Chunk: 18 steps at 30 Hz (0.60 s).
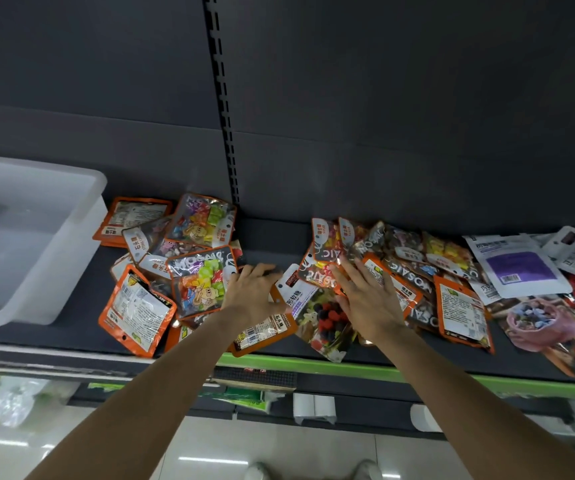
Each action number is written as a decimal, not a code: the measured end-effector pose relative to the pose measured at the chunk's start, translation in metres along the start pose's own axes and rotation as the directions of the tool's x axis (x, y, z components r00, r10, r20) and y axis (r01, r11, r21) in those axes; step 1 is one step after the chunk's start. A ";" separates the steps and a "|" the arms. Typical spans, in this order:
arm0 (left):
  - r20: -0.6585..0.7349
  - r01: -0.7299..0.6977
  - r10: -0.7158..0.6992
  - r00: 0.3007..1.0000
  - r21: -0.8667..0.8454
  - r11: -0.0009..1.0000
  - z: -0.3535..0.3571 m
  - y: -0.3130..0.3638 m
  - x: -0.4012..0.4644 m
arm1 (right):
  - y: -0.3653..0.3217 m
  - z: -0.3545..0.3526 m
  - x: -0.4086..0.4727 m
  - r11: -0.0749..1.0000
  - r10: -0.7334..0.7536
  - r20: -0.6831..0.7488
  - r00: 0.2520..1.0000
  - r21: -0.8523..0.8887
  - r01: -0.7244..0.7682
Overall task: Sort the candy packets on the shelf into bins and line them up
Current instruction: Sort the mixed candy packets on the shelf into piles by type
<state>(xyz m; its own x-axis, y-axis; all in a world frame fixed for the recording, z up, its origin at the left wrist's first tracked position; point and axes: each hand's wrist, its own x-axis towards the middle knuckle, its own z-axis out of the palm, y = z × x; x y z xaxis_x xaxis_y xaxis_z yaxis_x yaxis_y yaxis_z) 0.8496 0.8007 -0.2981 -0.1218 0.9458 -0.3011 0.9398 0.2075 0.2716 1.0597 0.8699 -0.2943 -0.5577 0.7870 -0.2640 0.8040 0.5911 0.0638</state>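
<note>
Both hands lie flat with fingers spread on candy packets, gripping nothing. Left hand (252, 292) presses the edge of a berry gummy packet (317, 317); right hand (365, 299) rests on orange-edged packets (400, 292) just beside it. More packets (175, 265) lie heaped left of the left hand, and beyond them stands a clear plastic bin (71, 237) on the dark shelf (268, 237).

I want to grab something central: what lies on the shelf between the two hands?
In the head view, a berry-candy packet with a white header lies between the left hand and right hand.
</note>
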 end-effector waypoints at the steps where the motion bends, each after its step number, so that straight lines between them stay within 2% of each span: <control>1: 0.000 0.004 -0.004 1.000 -0.007 1.000 -0.001 0.001 0.001 | 0.001 0.001 0.000 1.000 -0.002 0.003 1.000 -0.002 0.002; 5: -0.022 0.055 -0.056 0.998 -0.071 0.996 -0.003 0.010 0.013 | 0.004 0.001 0.003 1.000 -0.021 0.003 1.000 0.008 0.021; 8: 0.011 0.133 -0.132 0.991 -0.111 0.985 -0.005 0.022 0.023 | 0.009 0.002 0.001 0.999 -0.025 -0.007 1.000 0.046 0.025; 13: 0.065 0.228 -0.221 0.973 -0.152 0.962 -0.007 0.031 0.035 | 0.018 -0.005 -0.005 0.994 -0.032 -0.136 0.990 0.095 0.046; 18: 0.055 0.260 -0.254 0.966 -0.184 0.948 -0.005 0.028 0.042 | 0.027 0.001 0.000 0.993 0.042 0.100 0.994 0.108 -0.052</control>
<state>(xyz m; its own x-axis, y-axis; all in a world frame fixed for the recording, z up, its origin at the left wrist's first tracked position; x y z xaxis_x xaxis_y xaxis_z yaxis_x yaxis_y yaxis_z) 0.8689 0.8474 -0.2985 -0.3390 0.8469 -0.4098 0.8004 0.4886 0.3475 1.0813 0.8855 -0.2939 -0.5004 0.7893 -0.3560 0.8497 0.5265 -0.0271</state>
